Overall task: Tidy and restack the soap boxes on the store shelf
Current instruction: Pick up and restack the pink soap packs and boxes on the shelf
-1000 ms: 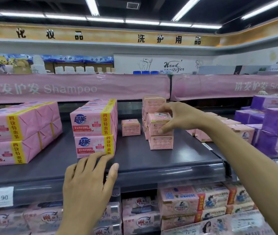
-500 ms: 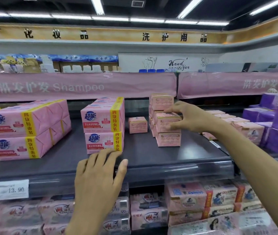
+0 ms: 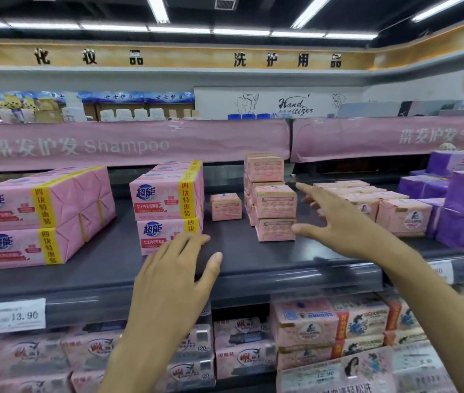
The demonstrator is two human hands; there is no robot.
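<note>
Pink shampoo banner (image 3: 128,146), price tag (image 3: 8,316), ceiling lights (image 3: 157,8)

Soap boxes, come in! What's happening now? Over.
Left hand open, at shelf edge. Right hand open beside the stack, holding nothing. Lone box sits left of stack. Nothing in the way.

Shop (price tag (image 3: 12,316), stocked shelf (image 3: 253,252))

Left hand (image 3: 174,282) hides soap pack (image 3: 162,234) corner (lower).
</note>
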